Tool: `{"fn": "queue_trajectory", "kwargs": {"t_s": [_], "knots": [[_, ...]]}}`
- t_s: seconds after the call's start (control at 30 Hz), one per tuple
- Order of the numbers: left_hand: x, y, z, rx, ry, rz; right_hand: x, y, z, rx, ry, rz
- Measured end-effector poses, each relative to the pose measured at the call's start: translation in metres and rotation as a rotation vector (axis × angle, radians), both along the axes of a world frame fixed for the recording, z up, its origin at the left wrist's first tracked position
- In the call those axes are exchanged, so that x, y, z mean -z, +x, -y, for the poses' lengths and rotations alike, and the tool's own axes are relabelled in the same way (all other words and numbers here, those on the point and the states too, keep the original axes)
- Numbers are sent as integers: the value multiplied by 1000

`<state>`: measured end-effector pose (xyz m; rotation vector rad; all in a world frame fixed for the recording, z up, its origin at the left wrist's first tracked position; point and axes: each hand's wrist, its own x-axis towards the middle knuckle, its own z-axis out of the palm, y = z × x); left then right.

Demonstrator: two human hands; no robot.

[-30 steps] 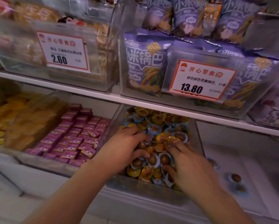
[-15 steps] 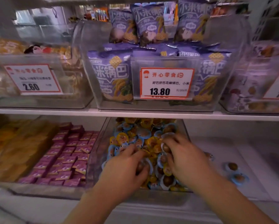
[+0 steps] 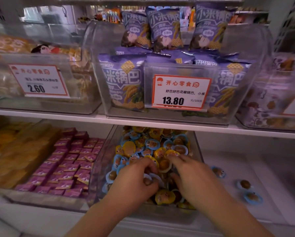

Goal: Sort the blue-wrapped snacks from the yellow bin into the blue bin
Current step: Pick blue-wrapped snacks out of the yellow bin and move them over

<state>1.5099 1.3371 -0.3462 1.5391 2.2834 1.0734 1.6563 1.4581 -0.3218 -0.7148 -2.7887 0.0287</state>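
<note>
Both hands were seen inside a clear bin on the lower shelf, which was filled with mixed yellow-wrapped and blue-wrapped snacks. The left hand was curled over the heap near the front edge of the bin, and a small round snack was pinched at its fingertips. The right hand was laid on the heap with bent fingers; whether something was grasped could not be told. In the next bin, towards the right end of the shelf, three blue-wrapped snacks were lying apart.
</note>
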Motion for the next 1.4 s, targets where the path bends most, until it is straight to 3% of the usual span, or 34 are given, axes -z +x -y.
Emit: {"fn": "queue_trajectory", "kwargs": {"t_s": [0.1, 0.2, 0.37, 0.47, 0.53, 0.6, 0.73, 0.83, 1.0, 1.17, 1.3, 1.4], "knots": [[-2, -5, 1, -36, 71, 190, -4, 3, -8, -9, -130, -195], [-6, -6, -1, -82, 155, 263, -7, 5, -4, 36, -276, -423], [-24, -2, -3, -185, 388, 530, -20, 8, 8, 231, -784, -872], [-39, 15, -6, -137, 483, 673, -26, 4, 22, 367, -1451, -1061], [-45, 35, -10, -58, 490, 613, -32, 4, 31, 373, -1859, -1099], [-44, 52, -15, -2, 479, 503, -36, 6, 36, 312, -2058, -1136], [-37, 70, -25, 66, 442, 147, -36, 14, 36, 324, -2050, -1222], [-32, 75, -32, 141, 467, -52, -39, 24, 35, 210, -1947, -1210], [-21, 78, -43, 289, 325, -22, -36, 45, 26, 209, -1742, -1161], [-23, 84, -51, 410, 315, -19, -28, 61, 16, 196, -1629, -1132], [-29, 75, -53, 404, 269, -114, -20, 69, -5, 225, -1577, -1067], [-30, 57, -51, 245, 304, -272, -4, 76, -36, 361, -1567, -1018]]}}
